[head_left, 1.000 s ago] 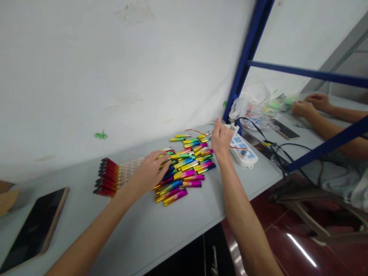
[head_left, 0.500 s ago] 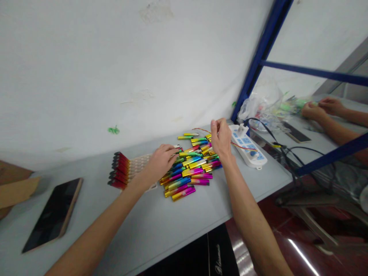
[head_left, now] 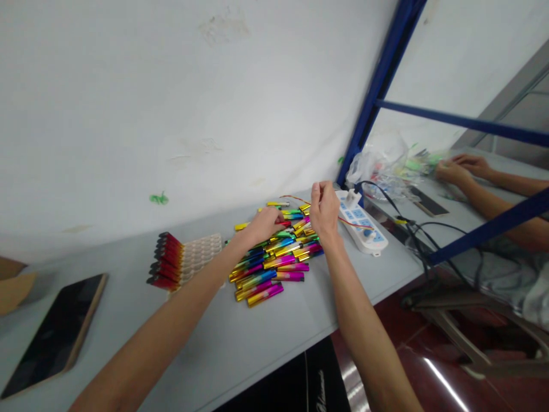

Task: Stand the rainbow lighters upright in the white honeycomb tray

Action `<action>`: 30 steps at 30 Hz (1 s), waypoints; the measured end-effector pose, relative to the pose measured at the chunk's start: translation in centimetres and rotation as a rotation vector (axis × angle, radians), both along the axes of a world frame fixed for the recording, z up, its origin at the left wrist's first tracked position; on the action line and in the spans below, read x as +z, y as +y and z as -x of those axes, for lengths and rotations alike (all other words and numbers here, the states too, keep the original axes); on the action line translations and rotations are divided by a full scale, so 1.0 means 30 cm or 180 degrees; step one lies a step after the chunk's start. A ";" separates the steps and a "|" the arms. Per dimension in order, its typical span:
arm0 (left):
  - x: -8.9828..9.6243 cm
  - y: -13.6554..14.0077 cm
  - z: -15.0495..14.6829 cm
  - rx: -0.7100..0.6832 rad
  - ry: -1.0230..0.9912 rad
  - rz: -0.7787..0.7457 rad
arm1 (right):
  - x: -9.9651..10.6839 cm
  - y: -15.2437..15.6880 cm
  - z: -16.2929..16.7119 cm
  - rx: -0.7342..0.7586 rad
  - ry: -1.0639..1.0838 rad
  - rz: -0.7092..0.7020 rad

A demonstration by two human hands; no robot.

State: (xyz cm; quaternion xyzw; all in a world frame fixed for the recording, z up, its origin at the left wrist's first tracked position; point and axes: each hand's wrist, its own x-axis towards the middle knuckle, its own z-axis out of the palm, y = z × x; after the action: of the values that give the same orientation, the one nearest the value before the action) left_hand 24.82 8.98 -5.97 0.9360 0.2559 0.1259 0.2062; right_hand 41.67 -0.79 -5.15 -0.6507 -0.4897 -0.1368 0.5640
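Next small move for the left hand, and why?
I'd probably have the left hand pinch a single piece from the pile of shiny sticks and lift it straight up. The hand is low over the pile, though whether its fingers grip anything is hidden. The sticks lie overlapping, so lifting seems less likely to drag neighbors than sliding.

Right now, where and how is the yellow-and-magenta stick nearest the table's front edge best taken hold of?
Probably best to pinch the yellow-and-magenta stick mid-length, across its long sides, coming from above and the near side. It is slim and straight and lies flat on the table; its near long side is exposed, while other sticks lie close along its far side.
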 end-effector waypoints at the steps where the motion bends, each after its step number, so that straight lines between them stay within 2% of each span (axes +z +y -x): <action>1: 0.005 -0.009 0.010 0.0054 -0.0112 -0.0049 | 0.001 0.000 0.000 -0.0021 -0.0015 -0.0010; 3: 0.018 -0.036 0.045 0.0223 -0.0512 -0.0095 | 0.002 -0.002 0.002 -0.0060 -0.0091 0.0005; 5: 0.035 -0.073 0.102 0.0355 -0.1016 0.0229 | 0.003 -0.003 0.006 -0.0032 -0.0196 0.0099; 10: 0.070 -0.187 0.296 0.0369 -0.1913 0.2285 | 0.001 0.001 0.040 0.0214 -0.0367 0.0402; 12: 0.071 -0.229 0.370 0.0595 -0.2170 0.2855 | -0.002 0.006 0.068 0.0326 -0.0418 0.0456; 14: 0.062 -0.263 0.434 0.0820 -0.2289 0.3171 | -0.007 0.011 0.104 0.0472 -0.0447 0.0500; 18: 0.040 -0.302 0.528 0.1151 -0.2414 0.3345 | -0.028 0.018 0.181 0.0766 -0.0434 0.0649; 22: 0.033 -0.320 0.571 0.1385 -0.2701 0.3622 | -0.053 0.017 0.233 0.0985 -0.0404 0.0899; 25: 0.031 -0.328 0.581 0.1521 -0.2761 0.3404 | -0.060 0.012 0.247 0.1106 -0.0322 0.1030; 30: 0.006 -0.331 0.589 0.1751 -0.2699 0.2790 | -0.061 0.009 0.254 0.1388 -0.0420 0.0895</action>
State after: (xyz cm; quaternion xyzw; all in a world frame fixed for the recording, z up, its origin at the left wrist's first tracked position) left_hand 7.15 -0.95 -5.79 0.5357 0.4096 0.4153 0.6105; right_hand 34.06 -0.53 -6.97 -0.5914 -0.6682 0.0152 0.4511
